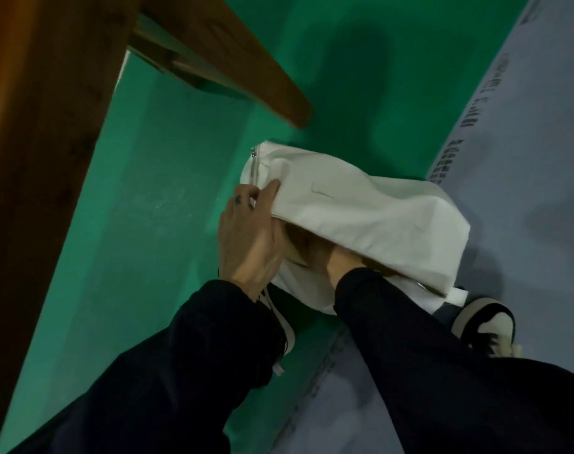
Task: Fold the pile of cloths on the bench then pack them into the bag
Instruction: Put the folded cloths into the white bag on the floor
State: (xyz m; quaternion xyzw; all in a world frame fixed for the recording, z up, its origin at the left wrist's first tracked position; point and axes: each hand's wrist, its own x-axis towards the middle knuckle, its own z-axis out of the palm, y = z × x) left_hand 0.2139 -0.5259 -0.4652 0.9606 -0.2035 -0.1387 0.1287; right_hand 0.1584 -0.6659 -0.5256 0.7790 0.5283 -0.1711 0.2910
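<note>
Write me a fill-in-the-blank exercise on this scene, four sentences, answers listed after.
1. The white zippered bag lies on the ____.
2. The left hand pinches the bag's ____ edge.
3. The right hand reaches ____ the bag.
4. Both sleeves are ____ in colour.

Answers: floor; zipper; inside; dark

Dim, greenish light; a soft shadow falls on the green floor [354, 77]; edges bend, slightly blurred throughout

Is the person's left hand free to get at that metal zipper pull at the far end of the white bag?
Probably yes. The left hand already grips the bag at its open edge, just below the zipper pull, and nothing lies between them. It would have to let go of the edge first, while the right hand reaches inside the bag.
</note>
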